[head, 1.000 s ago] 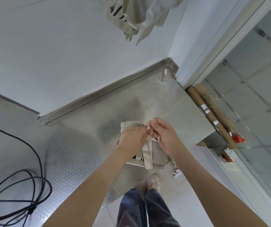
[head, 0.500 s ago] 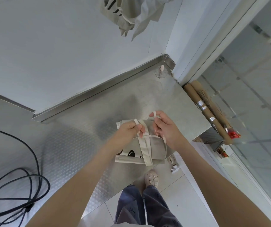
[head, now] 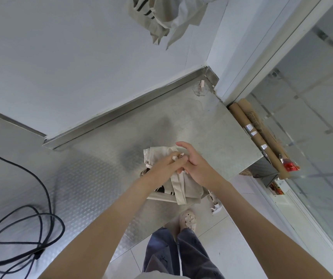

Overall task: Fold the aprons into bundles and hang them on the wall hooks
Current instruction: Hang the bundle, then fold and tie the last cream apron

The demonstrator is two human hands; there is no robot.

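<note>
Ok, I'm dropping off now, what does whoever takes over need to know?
The left grip pinches the apron strap; the right grip meets it there, its hold unclear. The folded apron lies on the steel counter near its front edge. Another apron hangs on the wall above. Done: folding. Left: probably finish tying the bundle, then hang it on a hook.
</note>
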